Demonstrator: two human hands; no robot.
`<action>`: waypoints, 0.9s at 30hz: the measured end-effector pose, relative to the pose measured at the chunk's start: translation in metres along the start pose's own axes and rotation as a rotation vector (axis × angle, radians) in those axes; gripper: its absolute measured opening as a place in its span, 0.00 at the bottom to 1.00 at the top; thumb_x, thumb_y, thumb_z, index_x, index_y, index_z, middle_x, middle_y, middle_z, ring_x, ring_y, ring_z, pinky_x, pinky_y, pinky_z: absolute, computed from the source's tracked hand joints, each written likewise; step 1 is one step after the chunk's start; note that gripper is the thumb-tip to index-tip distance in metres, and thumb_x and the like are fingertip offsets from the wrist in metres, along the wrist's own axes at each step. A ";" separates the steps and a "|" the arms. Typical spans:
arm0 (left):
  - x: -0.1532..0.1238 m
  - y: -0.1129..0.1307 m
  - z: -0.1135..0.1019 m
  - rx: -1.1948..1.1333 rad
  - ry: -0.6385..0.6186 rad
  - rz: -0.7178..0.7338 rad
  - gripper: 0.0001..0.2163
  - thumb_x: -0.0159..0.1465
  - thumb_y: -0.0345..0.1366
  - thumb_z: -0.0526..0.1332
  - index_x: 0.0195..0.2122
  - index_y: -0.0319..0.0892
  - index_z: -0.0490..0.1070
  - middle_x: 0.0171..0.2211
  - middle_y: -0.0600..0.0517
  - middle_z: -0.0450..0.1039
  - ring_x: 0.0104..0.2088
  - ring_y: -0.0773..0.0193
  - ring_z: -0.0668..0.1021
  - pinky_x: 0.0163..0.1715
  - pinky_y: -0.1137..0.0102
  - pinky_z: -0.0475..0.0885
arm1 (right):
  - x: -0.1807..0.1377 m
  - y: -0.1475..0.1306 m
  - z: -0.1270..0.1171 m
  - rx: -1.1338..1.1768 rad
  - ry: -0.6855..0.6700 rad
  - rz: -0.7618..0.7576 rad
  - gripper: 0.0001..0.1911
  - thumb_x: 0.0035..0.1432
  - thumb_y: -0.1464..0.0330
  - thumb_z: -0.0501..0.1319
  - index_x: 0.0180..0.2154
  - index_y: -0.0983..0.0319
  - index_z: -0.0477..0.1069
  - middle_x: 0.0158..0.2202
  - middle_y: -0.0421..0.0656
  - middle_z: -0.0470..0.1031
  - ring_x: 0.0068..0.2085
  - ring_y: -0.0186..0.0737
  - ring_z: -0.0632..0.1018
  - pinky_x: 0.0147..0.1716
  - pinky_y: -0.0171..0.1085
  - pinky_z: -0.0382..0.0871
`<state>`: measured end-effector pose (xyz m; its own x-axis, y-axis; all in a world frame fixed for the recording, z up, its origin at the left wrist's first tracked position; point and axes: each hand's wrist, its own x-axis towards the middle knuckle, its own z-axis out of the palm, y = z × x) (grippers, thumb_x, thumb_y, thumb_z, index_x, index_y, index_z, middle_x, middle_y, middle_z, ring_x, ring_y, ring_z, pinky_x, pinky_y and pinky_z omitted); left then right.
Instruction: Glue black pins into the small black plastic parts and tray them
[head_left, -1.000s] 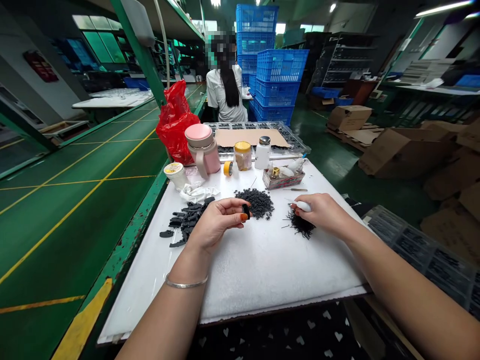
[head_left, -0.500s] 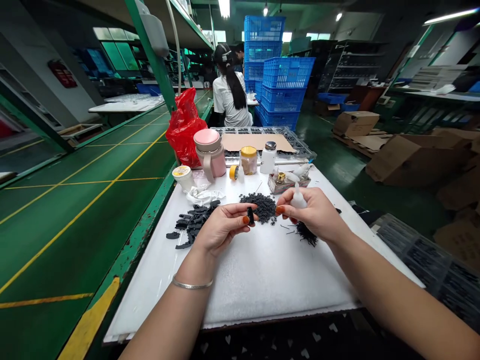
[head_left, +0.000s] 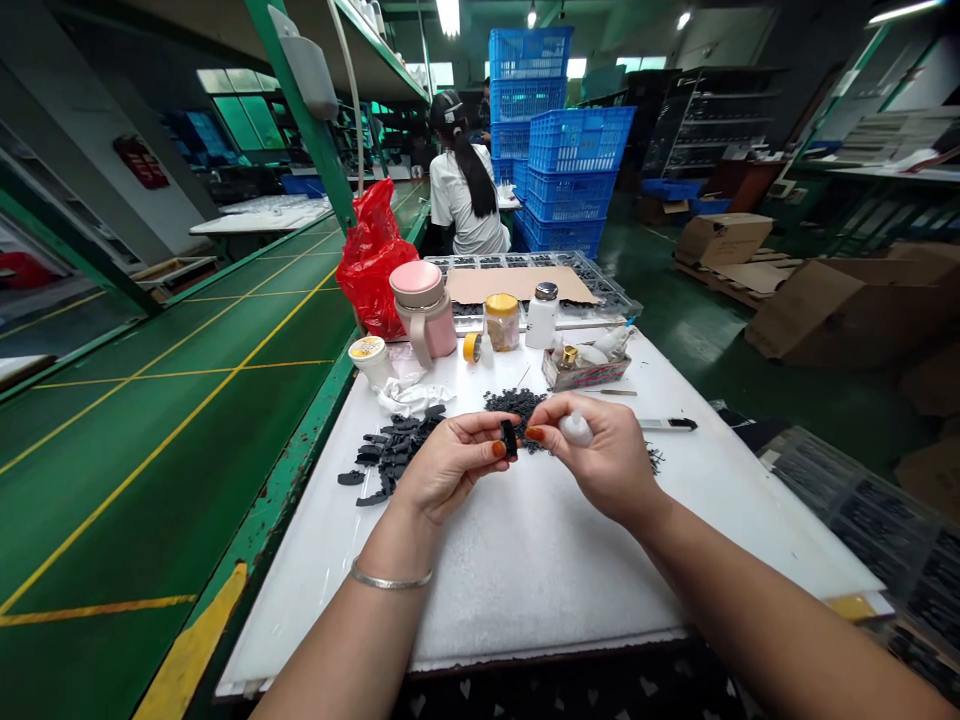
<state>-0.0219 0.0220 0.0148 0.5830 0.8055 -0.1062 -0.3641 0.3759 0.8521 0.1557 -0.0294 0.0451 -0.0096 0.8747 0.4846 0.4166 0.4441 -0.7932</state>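
Over the table (head_left: 525, 590), the left hand (head_left: 450, 465) firmly pinches a small black part (head_left: 510, 438) at its 3 o'clock, while the right hand (head_left: 600, 455) steadily grips a white squeeze bottle (head_left: 576, 430) just beside it.

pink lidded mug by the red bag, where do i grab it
Take the pale pink lidded mug by its loop handle, coming from the near side with your left hand. It stands upright with the handle turned towards you, and the yellow tape roll sits on its far side.
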 end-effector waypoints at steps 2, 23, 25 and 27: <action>0.000 0.000 0.000 0.013 0.010 -0.005 0.16 0.47 0.30 0.74 0.38 0.39 0.79 0.31 0.48 0.76 0.27 0.70 0.75 0.26 0.80 0.70 | -0.001 0.001 0.000 -0.011 0.015 0.002 0.04 0.56 0.68 0.64 0.30 0.62 0.73 0.26 0.38 0.74 0.28 0.34 0.73 0.30 0.32 0.64; 0.001 -0.002 -0.002 0.045 0.014 -0.004 0.16 0.48 0.30 0.73 0.39 0.39 0.78 0.32 0.48 0.77 0.28 0.69 0.76 0.29 0.79 0.72 | -0.008 0.008 0.007 -0.079 0.083 -0.133 0.02 0.56 0.71 0.63 0.31 0.60 0.73 0.29 0.39 0.75 0.31 0.35 0.75 0.32 0.33 0.67; 0.001 -0.002 -0.002 0.044 0.020 -0.003 0.16 0.48 0.30 0.74 0.38 0.39 0.78 0.32 0.48 0.77 0.28 0.69 0.76 0.29 0.78 0.73 | -0.010 0.008 0.008 -0.072 0.094 -0.133 0.02 0.57 0.71 0.62 0.31 0.60 0.73 0.29 0.39 0.75 0.31 0.35 0.75 0.32 0.34 0.68; 0.002 -0.002 -0.001 0.039 0.024 -0.001 0.16 0.47 0.30 0.74 0.38 0.39 0.78 0.32 0.48 0.76 0.28 0.69 0.76 0.30 0.78 0.73 | -0.011 0.007 0.009 -0.060 0.099 -0.139 0.02 0.57 0.71 0.62 0.31 0.60 0.72 0.30 0.39 0.76 0.31 0.36 0.75 0.31 0.34 0.68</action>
<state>-0.0212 0.0230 0.0120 0.5661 0.8157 -0.1190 -0.3347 0.3594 0.8711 0.1510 -0.0342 0.0305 0.0170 0.7808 0.6245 0.4709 0.5448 -0.6939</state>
